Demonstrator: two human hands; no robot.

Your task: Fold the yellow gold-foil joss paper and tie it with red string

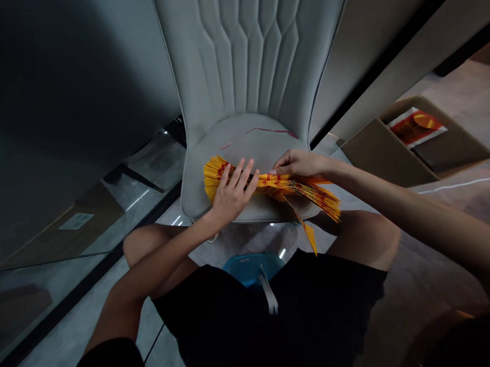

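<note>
A thick bundle of folded yellow paper with red print (318, 197) lies across the front of a grey padded chair seat (243, 135). It fans out at both ends and is narrow in the middle. My left hand (235, 192) rests on its left part, fingers stretched out and apart. Near the middle, my right hand (298, 164) pinches the paper at the upper edge between thumb and fingers. One yellow strip (309, 235) hangs down over the seat's front edge. Behind the bundle a thin red string (255, 129) lies loose on the seat.
To the right stands an open cardboard box (392, 151) with a red and orange packet (417, 125) in it. Below the seat, between my knees, is a blue plastic thing (251, 266). At left are a glass panel with a dark frame and a labelled carton (97, 210).
</note>
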